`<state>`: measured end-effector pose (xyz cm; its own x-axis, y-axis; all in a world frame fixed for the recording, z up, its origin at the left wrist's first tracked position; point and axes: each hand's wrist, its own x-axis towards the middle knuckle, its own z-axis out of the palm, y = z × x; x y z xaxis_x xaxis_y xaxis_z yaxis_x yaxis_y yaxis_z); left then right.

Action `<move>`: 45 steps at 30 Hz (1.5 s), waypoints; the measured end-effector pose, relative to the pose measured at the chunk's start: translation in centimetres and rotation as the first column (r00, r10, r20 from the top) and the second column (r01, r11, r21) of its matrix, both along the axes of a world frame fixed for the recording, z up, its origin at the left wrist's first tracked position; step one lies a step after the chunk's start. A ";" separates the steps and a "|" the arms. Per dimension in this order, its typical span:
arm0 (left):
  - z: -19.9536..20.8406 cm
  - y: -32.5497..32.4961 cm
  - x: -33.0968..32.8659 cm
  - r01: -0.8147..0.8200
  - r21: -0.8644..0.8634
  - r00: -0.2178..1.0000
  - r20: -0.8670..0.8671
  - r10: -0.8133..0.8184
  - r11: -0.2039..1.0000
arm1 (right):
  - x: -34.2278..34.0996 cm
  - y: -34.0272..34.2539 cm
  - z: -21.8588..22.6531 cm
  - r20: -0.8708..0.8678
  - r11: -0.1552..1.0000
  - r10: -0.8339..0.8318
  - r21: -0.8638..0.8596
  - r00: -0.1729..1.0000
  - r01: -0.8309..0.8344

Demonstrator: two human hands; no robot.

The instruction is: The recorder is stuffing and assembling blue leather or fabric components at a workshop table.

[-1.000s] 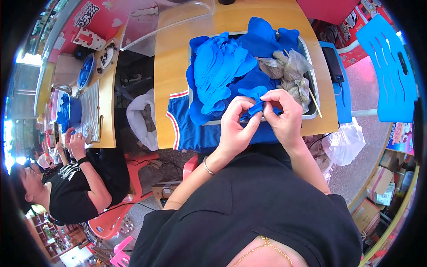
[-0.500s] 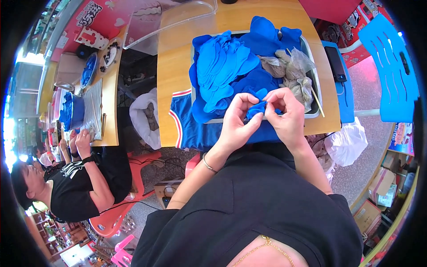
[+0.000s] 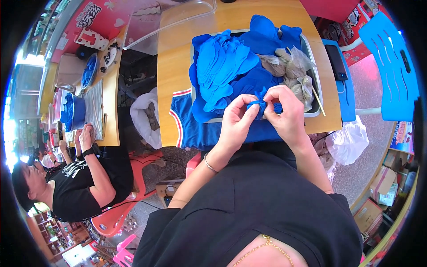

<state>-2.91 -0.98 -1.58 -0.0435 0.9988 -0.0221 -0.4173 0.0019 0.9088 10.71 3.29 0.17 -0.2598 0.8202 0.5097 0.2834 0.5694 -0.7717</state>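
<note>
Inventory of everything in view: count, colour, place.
tables: 2, light brown, centre and left
tray: 1, silvery, centre table
held cloth: 1, blue, over tray's near side
cloth pieces: many, blue, in tray
plastic bags: several, clear, tray's right side
stick: 1, pale, tray's right rim
garment: 1, blue, table's near edge
device: 1, black, right of table
chair: 1, blue, right
bag: 1, white, below table, right
boxes: several, brown, lower right
tub: 1, blue, left table
co-worker: 1, in black, left
co-worker's chair: 1, red, left
own shirt: 1, black, lower centre
left hand: 1, on held cloth
right hand: 1, likewise
</note>
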 end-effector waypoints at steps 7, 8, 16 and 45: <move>-0.5 0.1 -0.9 0.075 -0.084 0.982 0.179 -0.059 0.994 | -0.1 -0.5 0.0 -0.105 0.983 0.034 -0.176 0.994 -0.052; -0.6 0.1 -1.1 0.104 -0.063 0.986 0.134 -0.095 0.993 | -0.1 -0.6 0.0 -0.143 0.966 0.047 -0.247 0.989 -0.081; 0.3 0.2 -0.3 -0.049 0.026 0.870 -0.490 0.056 0.998 | 0.2 -0.3 -0.7 -0.095 0.977 0.067 -0.198 0.993 -0.085; -1.5 0.7 -1.3 0.129 0.006 0.973 0.193 -0.128 0.992 | 0.3 -0.1 0.4 -0.097 0.989 0.097 -0.105 0.991 -0.107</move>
